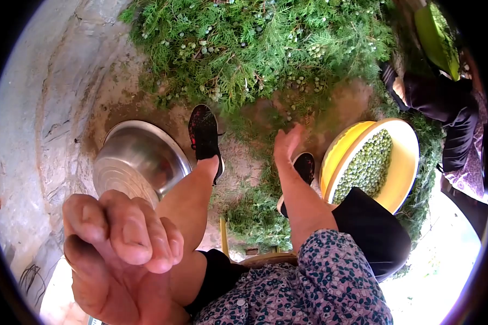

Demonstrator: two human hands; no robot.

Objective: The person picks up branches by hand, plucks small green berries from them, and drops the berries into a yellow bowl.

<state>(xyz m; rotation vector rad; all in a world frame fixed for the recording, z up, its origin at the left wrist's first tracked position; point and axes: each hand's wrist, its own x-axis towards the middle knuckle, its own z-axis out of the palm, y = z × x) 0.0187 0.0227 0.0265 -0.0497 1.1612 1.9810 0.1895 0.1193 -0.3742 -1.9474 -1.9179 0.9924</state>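
Your left hand hangs low and close to you, with the bowl just beyond it on the ground. Your right hand reaches forward toward the heap of branches ahead. The basin stands at your right with berries in it, and another person is behind it.

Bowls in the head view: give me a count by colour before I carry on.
Silver metal bowl: 1
Yellow bowl of green berries: 1
Green bowl, partly cut off at the top right edge: 1
Total: 3
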